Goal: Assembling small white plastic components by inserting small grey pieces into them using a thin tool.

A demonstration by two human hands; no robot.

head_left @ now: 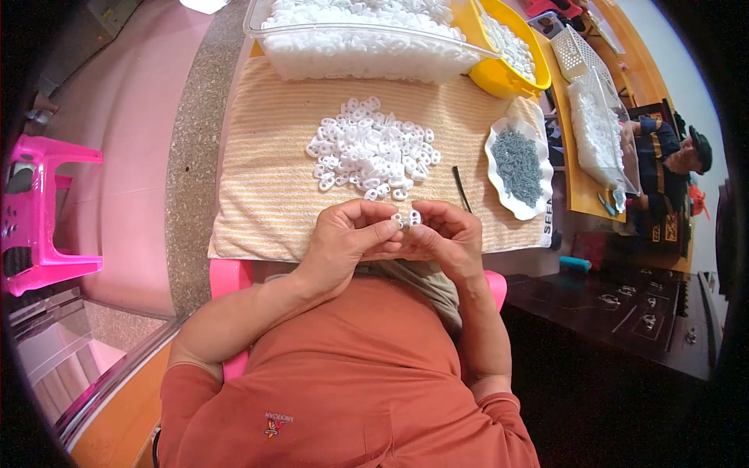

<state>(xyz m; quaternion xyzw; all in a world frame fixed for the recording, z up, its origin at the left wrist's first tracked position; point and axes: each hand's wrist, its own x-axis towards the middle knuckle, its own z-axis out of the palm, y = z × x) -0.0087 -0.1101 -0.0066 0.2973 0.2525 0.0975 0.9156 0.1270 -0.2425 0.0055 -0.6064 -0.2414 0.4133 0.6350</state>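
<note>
A yellow-and-white striped, cloth-covered worktop (269, 179) is carrying a clear rectangular plastic tub (312, 58), a heap of white oval plastic pieces (367, 152) and a white scalloped plate (524, 211) of grey bits (516, 168). Nearer than the heap, the left hand (339, 234) and the right hand (452, 238) are each gripping a small white plastic piece (414, 218) between their fingers.

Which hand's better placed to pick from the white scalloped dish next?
Probably the right hand: it's nearer the dish, though pinching a white piece. The left hand holds one too, farther off.

Cloth-covered table (269, 156), white pieces (370, 148), dark rod (461, 188), scalloped dish (524, 210), clear bin (374, 58), apparently yellow basin (501, 83)
</note>
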